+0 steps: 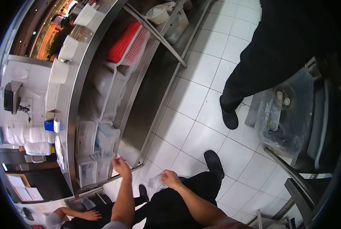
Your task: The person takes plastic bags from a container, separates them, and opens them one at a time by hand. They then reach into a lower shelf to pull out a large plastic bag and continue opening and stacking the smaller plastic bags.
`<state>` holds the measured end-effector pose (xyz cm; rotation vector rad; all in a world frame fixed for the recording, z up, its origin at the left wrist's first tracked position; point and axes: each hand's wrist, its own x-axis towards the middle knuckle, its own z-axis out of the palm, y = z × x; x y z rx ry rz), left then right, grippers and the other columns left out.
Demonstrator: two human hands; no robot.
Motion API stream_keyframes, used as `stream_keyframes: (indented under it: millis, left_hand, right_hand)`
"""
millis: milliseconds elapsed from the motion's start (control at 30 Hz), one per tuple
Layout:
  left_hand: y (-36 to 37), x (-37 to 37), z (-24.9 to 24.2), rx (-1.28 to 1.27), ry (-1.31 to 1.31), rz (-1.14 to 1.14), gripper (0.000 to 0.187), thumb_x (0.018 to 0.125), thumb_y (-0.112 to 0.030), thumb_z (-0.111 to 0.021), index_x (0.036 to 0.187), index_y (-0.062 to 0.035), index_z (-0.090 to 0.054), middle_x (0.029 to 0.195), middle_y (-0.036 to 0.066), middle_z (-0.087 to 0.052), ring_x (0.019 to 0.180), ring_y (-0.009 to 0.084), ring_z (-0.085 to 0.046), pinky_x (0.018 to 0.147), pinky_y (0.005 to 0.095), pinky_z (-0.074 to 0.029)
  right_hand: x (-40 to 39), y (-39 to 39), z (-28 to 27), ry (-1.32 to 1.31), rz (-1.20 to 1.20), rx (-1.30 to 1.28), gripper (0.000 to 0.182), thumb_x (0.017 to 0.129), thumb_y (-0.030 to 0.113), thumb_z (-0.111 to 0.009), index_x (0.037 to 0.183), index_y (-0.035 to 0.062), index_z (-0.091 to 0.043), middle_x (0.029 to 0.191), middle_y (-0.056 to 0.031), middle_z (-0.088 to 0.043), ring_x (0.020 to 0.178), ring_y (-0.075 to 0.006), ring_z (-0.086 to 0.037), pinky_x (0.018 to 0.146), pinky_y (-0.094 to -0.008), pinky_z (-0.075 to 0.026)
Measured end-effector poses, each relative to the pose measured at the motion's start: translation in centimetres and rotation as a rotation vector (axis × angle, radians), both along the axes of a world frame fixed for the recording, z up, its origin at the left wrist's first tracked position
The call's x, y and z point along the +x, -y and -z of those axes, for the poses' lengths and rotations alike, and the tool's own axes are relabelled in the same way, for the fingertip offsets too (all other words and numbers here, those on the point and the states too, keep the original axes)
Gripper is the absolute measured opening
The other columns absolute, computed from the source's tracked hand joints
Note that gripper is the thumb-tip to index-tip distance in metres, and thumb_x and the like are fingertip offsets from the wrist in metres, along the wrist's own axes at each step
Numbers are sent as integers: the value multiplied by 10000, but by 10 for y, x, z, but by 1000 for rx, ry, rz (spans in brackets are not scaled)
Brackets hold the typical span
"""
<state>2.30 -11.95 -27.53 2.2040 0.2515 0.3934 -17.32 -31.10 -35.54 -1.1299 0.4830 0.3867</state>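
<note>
Right arm [197, 203] runs off-frame, fingers [164, 174] pinching indistinct plastic [155, 181].

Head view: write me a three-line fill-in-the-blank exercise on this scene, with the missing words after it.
1. The right hand holds clear plastic above the tiled ____.
2. Nearer the shelf's clear containers is the person's ____.
3. The brightly coloured item in a shelf basket is ____.

Missing words: floor; left hand; red.
</note>
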Motion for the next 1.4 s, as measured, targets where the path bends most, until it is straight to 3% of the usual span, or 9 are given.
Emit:
stream_keyframes:
  millis: [233,633,733,800,900,967,1100,1267,1400]
  left_hand:
    - [28,-94,65,233,-556,519,213,1016,-100,-571,1160,10,-682,883,101,-730,754,143,-674,653,287,-532]
    - [24,-183,16,163,-1191,553,546,1066,-487,-453,1222,-14,-677,1007,161,-751,863,217,-720,769,373,-562]
    - [-17,-191,37,369,-910,595,575,1040,-529,-448,999,-28,-727,924,189,-739,839,365,-702,806,462,-531]
    - [-34,-172,7,326,-691,286,490,1026,-444,-482,937,-32,-732,851,178,-738,830,337,-712,785,448,-535]
    - [-79,-127,-31,-131,-304,-235,266,989,-220,-586,933,2,-721,781,87,-728,658,118,-655,578,277,-509]
    - [-128,-92,-50,-283,-125,-453,237,990,-210,-587,946,-10,-707,773,91,-711,646,136,-651,580,259,-509]
    - [-185,-23,-108,-879,73,-776,354,1036,-245,-530,1282,6,-572,1036,150,-693,898,212,-693,791,343,-577]
    - [-225,29,-133,-1372,289,-754,572,1067,-314,-432,1539,-30,-275,1344,168,-515,1275,302,-520,1156,566,-325]
    - [-221,30,-146,-1617,283,-749,623,1046,-474,-438,1509,-92,-274,1248,142,-511,1160,284,-532,1043,536,-401]
  right_hand:
    - [2,13,10,-70,264,-183,156,959,123,-644,1005,-19,-693,790,-115,-736,695,-189,-711,672,-334,-563]
    - [-34,-6,55,-217,165,-197,161,956,138,-615,922,6,-702,751,-129,-717,654,-226,-690,622,-375,-550]
    - [-58,0,83,-142,150,-110,150,978,82,-566,849,44,-633,681,-49,-607,595,-167,-579,539,-340,-484]
    - [-61,22,42,-303,223,151,173,952,31,-572,792,95,-567,677,-15,-564,560,-113,-521,478,-288,-391]
    - [-75,30,41,-244,77,-95,94,964,50,-599,872,35,-607,722,-23,-596,600,-123,-591,519,-279,-492]
    - [-84,33,36,-266,35,-93,79,981,63,-606,950,-6,-627,766,-34,-606,653,-127,-610,541,-299,-537]
    - [-94,34,16,-200,-75,-191,58,962,33,-586,930,-6,-615,768,-41,-608,654,-118,-612,521,-279,-513]
    - [-109,34,-9,-213,-162,-155,97,961,12,-565,866,16,-583,755,-28,-594,622,-112,-576,522,-273,-473]
    - [-120,36,-13,-172,-222,-130,113,990,11,-547,891,45,-591,744,-11,-593,632,-110,-578,557,-274,-492]
